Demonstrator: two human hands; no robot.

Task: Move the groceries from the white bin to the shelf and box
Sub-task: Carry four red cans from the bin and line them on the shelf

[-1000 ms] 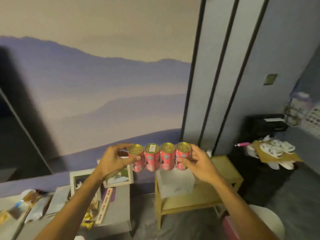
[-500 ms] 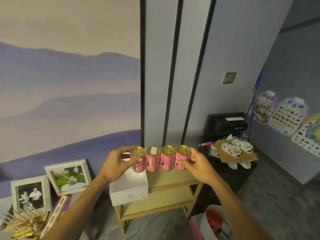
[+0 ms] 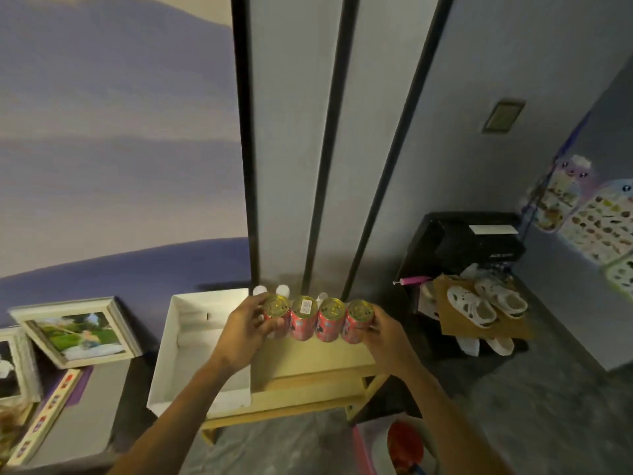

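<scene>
You are holding a row of four red cans (image 3: 317,320) side by side, gold tops facing up, squeezed together between your two hands. Your left hand (image 3: 245,332) is gripping the leftmost can, fingers curling round its side. Your right hand (image 3: 383,334) is clasping the rightmost can the same way.

The row is hanging over the back part of the wooden shelf (image 3: 308,359), close to the wall. I cannot tell whether the can bottoms are touching the wood. Bare wood is showing in front of the cans, running out to the shelf's front edge and its right front corner.

The white box (image 3: 191,337) is sitting on the shelf's left end. Its right wall is passing just beside your left wrist, and its left side is overhanging the shelf's left edge.

The white bin (image 3: 378,450) is showing at the lower edge, near the shelf's right front leg, with something red inside. Framed pictures (image 3: 78,332) are leaning well off to the left. White shoes (image 3: 486,303) on cardboard are lying to the right, in front of a black cabinet (image 3: 472,241).
</scene>
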